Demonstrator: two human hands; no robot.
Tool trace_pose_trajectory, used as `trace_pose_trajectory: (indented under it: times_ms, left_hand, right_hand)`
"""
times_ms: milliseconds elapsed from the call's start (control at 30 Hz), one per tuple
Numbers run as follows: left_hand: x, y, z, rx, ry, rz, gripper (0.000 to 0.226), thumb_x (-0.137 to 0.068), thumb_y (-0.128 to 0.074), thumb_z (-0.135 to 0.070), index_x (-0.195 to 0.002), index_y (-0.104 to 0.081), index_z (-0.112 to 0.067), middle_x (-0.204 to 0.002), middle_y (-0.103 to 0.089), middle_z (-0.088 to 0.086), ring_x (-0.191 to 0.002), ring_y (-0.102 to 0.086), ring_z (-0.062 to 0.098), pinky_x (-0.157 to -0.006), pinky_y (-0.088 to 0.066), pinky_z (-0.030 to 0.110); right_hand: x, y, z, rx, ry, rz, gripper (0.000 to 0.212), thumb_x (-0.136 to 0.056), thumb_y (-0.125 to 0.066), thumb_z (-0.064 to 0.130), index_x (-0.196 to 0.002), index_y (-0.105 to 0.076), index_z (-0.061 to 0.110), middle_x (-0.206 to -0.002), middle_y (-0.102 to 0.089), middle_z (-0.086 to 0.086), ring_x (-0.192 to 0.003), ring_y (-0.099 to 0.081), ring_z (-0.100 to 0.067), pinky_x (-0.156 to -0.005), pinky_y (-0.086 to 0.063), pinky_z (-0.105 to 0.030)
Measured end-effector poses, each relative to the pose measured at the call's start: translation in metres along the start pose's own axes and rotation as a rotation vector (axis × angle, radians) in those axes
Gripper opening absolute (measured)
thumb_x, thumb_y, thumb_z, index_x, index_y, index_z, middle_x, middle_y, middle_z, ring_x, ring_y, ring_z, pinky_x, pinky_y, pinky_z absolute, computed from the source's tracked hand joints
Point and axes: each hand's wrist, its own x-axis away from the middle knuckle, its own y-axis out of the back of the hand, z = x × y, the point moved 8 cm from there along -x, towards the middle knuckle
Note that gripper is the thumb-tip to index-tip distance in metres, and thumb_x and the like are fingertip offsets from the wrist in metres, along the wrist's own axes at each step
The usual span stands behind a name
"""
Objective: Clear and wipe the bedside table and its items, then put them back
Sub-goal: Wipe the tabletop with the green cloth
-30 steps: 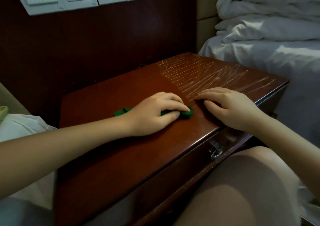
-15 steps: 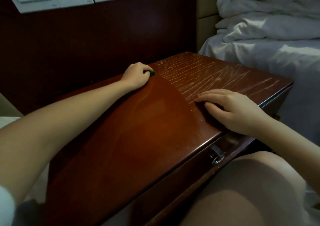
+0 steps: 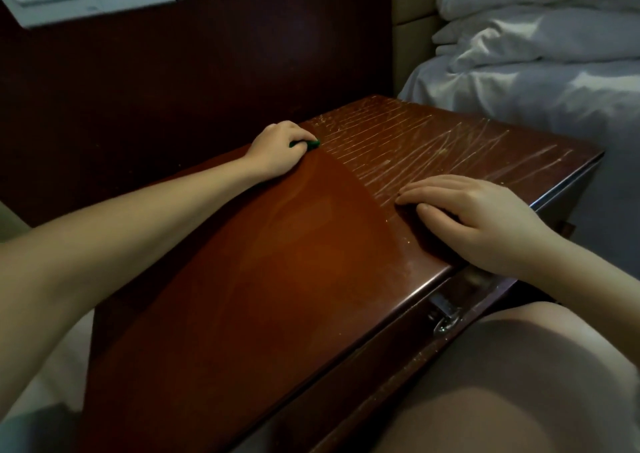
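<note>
- The bedside table (image 3: pixel 277 279) stands bare of items, so the clearing looks done; nothing that belongs on it is in sight, and where those things wait I cannot tell.
- The wiping seems about half through: the left part of the top is smooth and glossy, while the right part, toward the bed (image 3: pixel 519 81), is streaked with pale lines (smears or scratches, I cannot say which).
- What is left, by my reckoning: the streaked half, then any items, then putting them back.
- The left hand (image 3: pixel 277 151) reaches far across to the back edge near the dark wall panel (image 3: pixel 173 88), arm stretched long over the top, fingers curled tight around a small green cloth (image 3: pixel 306 144) pressed to the wood, right at the line where glossy meets streaked.
- The right hand (image 3: pixel 478 220) lies palm down near the front edge on the streaked side, fingers loosely spread and a little bent, holding nothing (it looks to be steadying the table).
- A metal drawer pull (image 3: pixel 445 315) shows below the front edge.
</note>
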Motion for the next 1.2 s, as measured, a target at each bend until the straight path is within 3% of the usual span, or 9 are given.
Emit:
trace_pose_trajectory:
  times_ms: [333,633,733,967,1200]
  left_hand:
    - [0.036,0.001,-0.042,0.047,-0.131,0.019,0.03,-0.098,-0.046,-0.02,-0.121,-0.063,-0.027,-0.127,-0.053,-0.003,-0.12,-0.043,0.015,-0.092,-0.028,0.022]
    - [0.1,0.007,-0.095,0.146,-0.299,0.062,0.028,-0.096,-0.05,-0.02,-0.119,-0.064,-0.028,-0.119,-0.055,-0.01,-0.113,-0.043,0.005,-0.092,-0.028,0.017]
    - [0.125,0.01,-0.113,0.17,-0.372,0.08,0.029,-0.094,-0.049,-0.024,-0.118,-0.065,-0.028,-0.117,-0.055,-0.012,-0.112,-0.043,0.003,-0.093,-0.028,0.011]
    - [0.18,0.016,-0.143,0.214,-0.541,0.125,0.032,-0.093,-0.046,-0.03,-0.119,-0.065,-0.028,-0.12,-0.056,-0.009,-0.117,-0.047,0.004,-0.098,-0.038,0.024]
    - [0.177,0.019,-0.135,0.261,-0.626,0.198,0.031,-0.093,-0.047,-0.027,-0.119,-0.064,-0.026,-0.121,-0.056,-0.009,-0.117,-0.047,0.003,-0.099,-0.037,0.02]
  right_hand:
    - [0.003,0.004,0.002,0.001,0.023,-0.069,0.05,-0.09,-0.028,0.039,-0.113,-0.068,0.019,-0.114,-0.067,0.003,-0.109,-0.059,-0.013,-0.09,-0.035,-0.025]
    - [0.004,0.005,0.004,0.009,0.027,-0.081,0.05,-0.09,-0.027,0.038,-0.113,-0.068,0.019,-0.114,-0.067,0.004,-0.105,-0.05,-0.002,-0.088,-0.034,-0.022]
    - [0.004,0.005,0.004,0.022,0.023,-0.076,0.051,-0.09,-0.027,0.039,-0.113,-0.068,0.02,-0.114,-0.067,0.004,-0.108,-0.058,-0.01,-0.089,-0.035,-0.023]
    - [0.0,0.001,0.001,0.019,-0.021,-0.01,0.063,-0.085,-0.02,0.048,-0.12,-0.064,0.021,-0.123,-0.062,0.004,-0.119,-0.053,-0.012,-0.093,-0.031,-0.021]
    - [-0.003,-0.002,0.0,0.014,-0.003,0.047,0.066,-0.083,-0.017,0.05,-0.125,-0.06,0.021,-0.129,-0.058,0.004,-0.123,-0.048,-0.011,-0.097,-0.029,-0.02]
